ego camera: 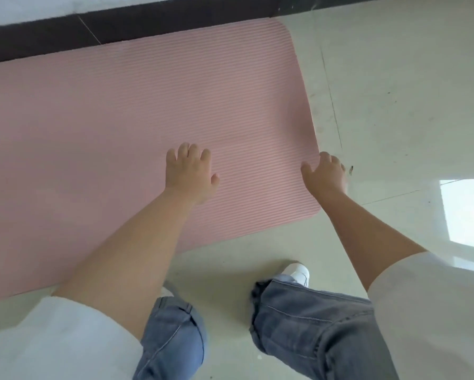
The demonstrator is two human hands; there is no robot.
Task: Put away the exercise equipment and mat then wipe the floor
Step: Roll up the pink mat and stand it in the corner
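**matnoob:** Pink ribbed foam mat (pixel 148 119) is lying flat on the pale tile floor (pixel 395 78), long far edge right up against the dark baseboard strip (pixel 120 26). How would you grab it?

**rollitup:** Going by the head cam, looks light, soft and bendy, so it should roll rather than fold. The ribs probably give decent grip. Left hand (pixel 190 175) is spread open, palm down over the mat near its short end, holding nothing. Right hand (pixel 325 174) is open too, fingers loosely curled right at the short edge near the front corner; can't tell if it's touching yet. I'd pinch that short edge with both hands and start a tight roll.
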